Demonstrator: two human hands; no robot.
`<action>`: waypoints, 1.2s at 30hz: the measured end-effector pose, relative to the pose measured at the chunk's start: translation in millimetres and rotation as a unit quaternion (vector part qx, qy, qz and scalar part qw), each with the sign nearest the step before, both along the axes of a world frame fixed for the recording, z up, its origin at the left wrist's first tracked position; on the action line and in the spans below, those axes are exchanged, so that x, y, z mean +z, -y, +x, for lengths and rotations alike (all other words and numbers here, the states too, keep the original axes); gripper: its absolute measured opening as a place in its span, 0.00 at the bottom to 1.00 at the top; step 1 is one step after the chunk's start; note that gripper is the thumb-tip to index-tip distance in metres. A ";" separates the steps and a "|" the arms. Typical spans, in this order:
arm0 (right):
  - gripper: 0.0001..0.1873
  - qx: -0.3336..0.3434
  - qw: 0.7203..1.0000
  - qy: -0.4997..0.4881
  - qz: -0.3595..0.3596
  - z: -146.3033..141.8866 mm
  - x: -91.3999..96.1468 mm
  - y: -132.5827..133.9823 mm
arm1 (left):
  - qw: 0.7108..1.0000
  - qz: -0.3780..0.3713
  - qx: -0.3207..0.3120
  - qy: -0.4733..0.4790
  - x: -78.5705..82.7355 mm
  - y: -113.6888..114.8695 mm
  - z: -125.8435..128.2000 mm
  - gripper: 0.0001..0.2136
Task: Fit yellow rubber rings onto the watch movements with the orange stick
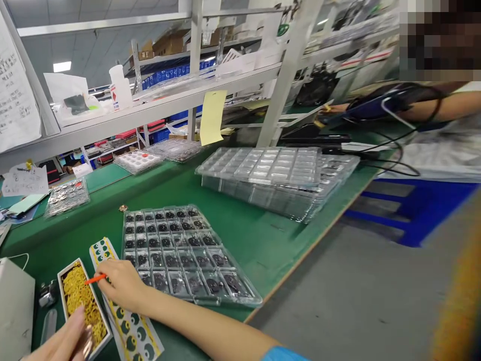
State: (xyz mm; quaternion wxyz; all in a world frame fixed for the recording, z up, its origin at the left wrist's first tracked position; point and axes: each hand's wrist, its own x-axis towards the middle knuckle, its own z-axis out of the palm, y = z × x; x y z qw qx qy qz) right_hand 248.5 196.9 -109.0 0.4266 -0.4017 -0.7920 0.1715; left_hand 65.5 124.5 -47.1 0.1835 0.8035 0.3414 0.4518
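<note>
- My right hand point(122, 283), at eight o'clock in the view, is closed with thumb and fingertips pinching a slim orange stick point(93, 279); its tip points to nine o'clock, over the edge of a white box point(98, 307).
- That narrow box lies to the right hand's eight o'clock, filled with small, tangled yellow pieces point(78, 288).
- My left hand point(63, 338) comes in at the lower edge, between seven and eight o'clock, fingers loosely bent over the box's near end; it is blurred and cut off, so I cannot tell whether it holds anything.
- Under my right hand runs a white sticker sheet point(130, 328) with yellow bands and dark green shapes.
- At the right hand's two o'clock, a clear compartment tray point(246, 297) full of black round parts point(171, 260) rests on the green surface point(255, 245).
- Beyond it, toward two o'clock, clear trays point(259, 165) are stacked.
- Between two and three o'clock, another person's arm point(439, 108) reaches in.
</note>
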 end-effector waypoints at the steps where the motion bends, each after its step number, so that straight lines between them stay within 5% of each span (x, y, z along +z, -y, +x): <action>1: 0.07 -0.009 0.999 -0.036 -0.014 2.2 2.2 -2.6 | 1.000 0.003 0.002 0.002 -3.0 -7.4 8.0 0.12; 4: 0.12 -0.041 0.986 -0.148 -0.057 12.5 9.8 -14.5 | 0.991 0.024 0.092 0.089 -5.3 -32.8 41.4 0.06; 6: 0.16 -0.059 0.970 -0.221 -0.080 23.6 15.5 -24.5 | 0.968 -0.034 0.155 0.192 -0.5 -47.3 62.7 0.13; 9: 0.21 -0.068 0.943 -0.313 -0.096 43.7 24.3 -36.0 | 0.926 -0.231 0.107 0.277 9.8 -62.6 77.5 0.23; 12: 0.25 -0.059 0.918 -0.380 -0.095 58.2 31.4 -36.5 | 0.887 -0.334 0.070 0.312 13.6 -70.9 72.6 0.27; 18: 0.28 -0.039 0.903 -0.422 -0.075 53.3 31.9 -8.9 | 0.873 -0.352 0.053 0.332 5.9 -75.4 59.4 0.25; 25: 0.21 0.065 0.940 -0.332 0.048 40.2 27.3 8.3 | 0.877 -0.353 0.013 0.327 5.0 -67.4 62.2 0.19; 36: 0.16 0.047 0.935 -0.351 0.026 38.4 28.1 11.8 | 0.870 -0.359 -0.030 0.337 9.7 -59.6 63.2 0.16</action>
